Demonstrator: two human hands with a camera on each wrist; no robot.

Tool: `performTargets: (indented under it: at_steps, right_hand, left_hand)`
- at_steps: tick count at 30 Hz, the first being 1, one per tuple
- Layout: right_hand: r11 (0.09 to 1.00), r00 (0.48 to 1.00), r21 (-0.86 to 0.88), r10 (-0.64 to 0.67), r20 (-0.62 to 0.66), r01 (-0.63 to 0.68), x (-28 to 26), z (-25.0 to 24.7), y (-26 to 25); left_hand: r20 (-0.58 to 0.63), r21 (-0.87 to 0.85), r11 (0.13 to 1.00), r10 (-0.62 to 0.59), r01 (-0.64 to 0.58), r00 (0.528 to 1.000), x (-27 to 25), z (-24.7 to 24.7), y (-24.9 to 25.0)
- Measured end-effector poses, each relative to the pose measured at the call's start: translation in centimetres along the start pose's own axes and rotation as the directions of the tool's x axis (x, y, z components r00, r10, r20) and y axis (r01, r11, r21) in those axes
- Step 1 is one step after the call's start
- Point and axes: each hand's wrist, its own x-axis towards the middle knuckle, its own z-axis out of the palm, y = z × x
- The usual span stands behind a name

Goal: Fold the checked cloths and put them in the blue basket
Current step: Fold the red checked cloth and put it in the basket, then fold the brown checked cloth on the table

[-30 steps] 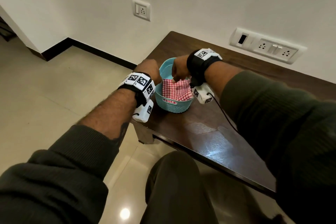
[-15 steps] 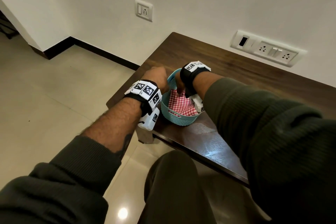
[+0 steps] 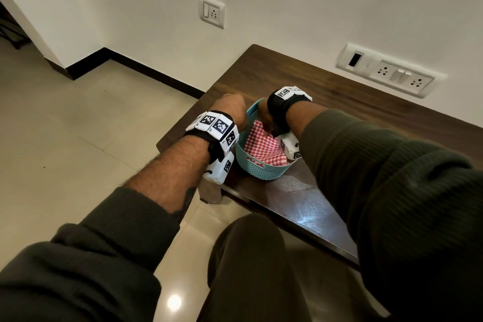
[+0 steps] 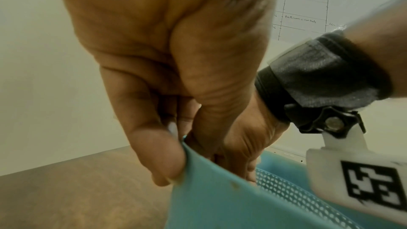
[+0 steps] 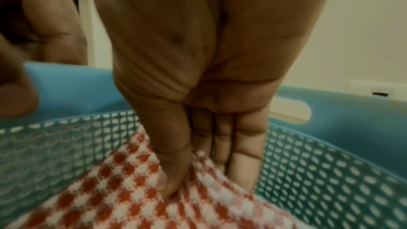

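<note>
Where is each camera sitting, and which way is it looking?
Head: on the person's head, looking forward and down at the table; shows both forearms, sleeves, a knee.
Left wrist: on the left wrist, looking along the left hand, which pinches the blue basket rim; the other wrist's strap shows.
Right wrist: on the right wrist, looking along the right hand down into the basket, where it pinches the checked cloth.
All three show the basket.

The head view looks down from above the blue basket [image 3: 257, 171]; both wrist views sit close at its rim, sharing it.
</note>
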Motion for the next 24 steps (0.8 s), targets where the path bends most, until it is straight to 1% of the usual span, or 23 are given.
performTargets:
  at_steps: [4,6,8,9,12,13,14,16,17,19,20,21,22,24]
  right_hand:
    - [0.990,0.990,-0.076,0.116,-0.081,-0.122,-3.2,-1.0,0.1]
    - [0.986,0.982,-0.078,0.137,-0.128,-0.148,-4.7,-1.3,0.0]
    - [0.984,0.980,-0.063,0.155,-0.127,-0.164,-4.9,-1.7,-0.2]
    - [0.982,0.981,-0.095,0.149,-0.125,-0.161,-5.5,-2.0,-0.3]
    - [0.979,0.976,-0.159,0.099,-0.194,-0.131,-8.2,-2.7,-0.1]
    - [0.977,0.978,-0.182,0.073,-0.197,-0.109,-8.7,-2.7,-0.2]
    - [0.983,0.986,-0.163,0.056,-0.159,-0.082,-8.8,-2.4,-0.4]
    - [0.997,0.999,-0.072,0.014,0.046,-0.010,-8.7,-1.3,-1.0]
    - [1.000,0.994,-0.001,-0.013,0.106,0.013,-8.4,-0.5,-1.4]
    - [0.998,0.990,0.057,-0.046,0.135,0.039,-8.5,1.0,-2.0]
    - [0.998,0.985,0.028,-0.051,0.164,0.047,-8.7,1.6,-2.3]
    - [0.999,0.983,0.037,-0.037,0.181,0.031,-8.7,1.9,-2.4]
    - [0.996,0.980,0.085,-0.035,0.196,0.018,-8.7,2.1,-2.3]
    - [0.973,0.966,0.230,-0.072,0.249,0.013,-9.2,1.6,-1.8]
  left_hand:
    - [0.032,0.008,1.000,0.003,-0.003,0.999,0.0,-0.1,0.1]
    - [0.028,0.015,1.000,0.001,-0.002,1.000,0.0,-0.1,0.1]
    - [0.011,0.028,1.000,0.003,-0.003,1.000,0.0,-0.1,0.1]
    - [0.010,0.035,0.999,0.004,-0.004,1.000,0.0,-0.1,0.1]
    - [0.025,0.049,0.999,0.011,-0.012,1.000,-0.1,-0.1,0.2]
    - [0.022,0.055,0.998,0.014,-0.015,1.000,-0.2,-0.1,0.3]
    - [0.017,0.064,0.998,0.016,-0.017,1.000,-0.3,-0.1,0.4]
    - [0.003,0.076,0.997,0.017,-0.017,1.000,-0.5,-0.1,0.6]
    - [-0.002,0.084,0.996,0.013,-0.012,1.000,-0.5,0.0,0.7]
    - [-0.008,0.101,0.995,0.009,-0.008,1.000,-0.4,0.0,0.7]
    - [-0.012,0.106,0.994,0.008,-0.007,1.000,-0.4,0.0,0.6]
    - [-0.016,0.113,0.994,0.007,-0.005,1.000,-0.4,0.0,0.6]
    - [-0.019,0.117,0.993,0.004,-0.002,1.000,-0.5,0.0,0.6]
    - [-0.017,0.140,0.990,-0.003,0.005,1.000,-0.7,0.0,0.8]
